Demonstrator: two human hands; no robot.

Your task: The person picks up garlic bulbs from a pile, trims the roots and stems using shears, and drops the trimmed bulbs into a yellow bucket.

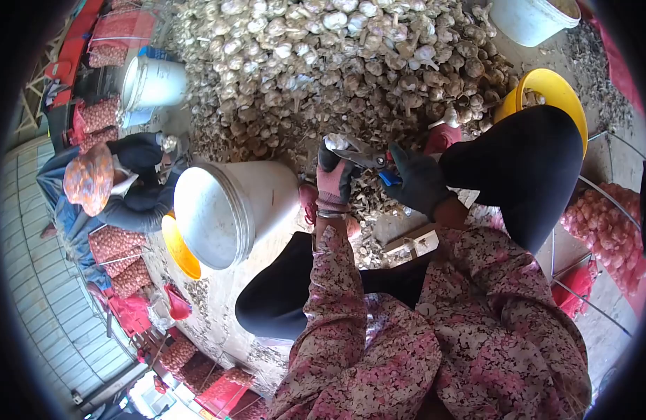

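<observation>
Between my knees, my left hand (335, 175) in a pink and dark glove is closed around a whitish garlic bulb (336, 142). My right hand (417, 183), in a dark glove, grips the blue and red handles of pruning shears (365, 157). The metal blades point left and reach the bulb at my left hand. Beyond both hands lies a large heap of garlic bulbs (302, 77), some with short stems.
A white bucket (267, 199) stands left of my left hand, a yellow bucket (571, 105) by my right knee. Another person (120, 178) sits at the left. Red net sacks of garlic (606, 231) are at the right. A wooden piece (424, 243) lies below my hands.
</observation>
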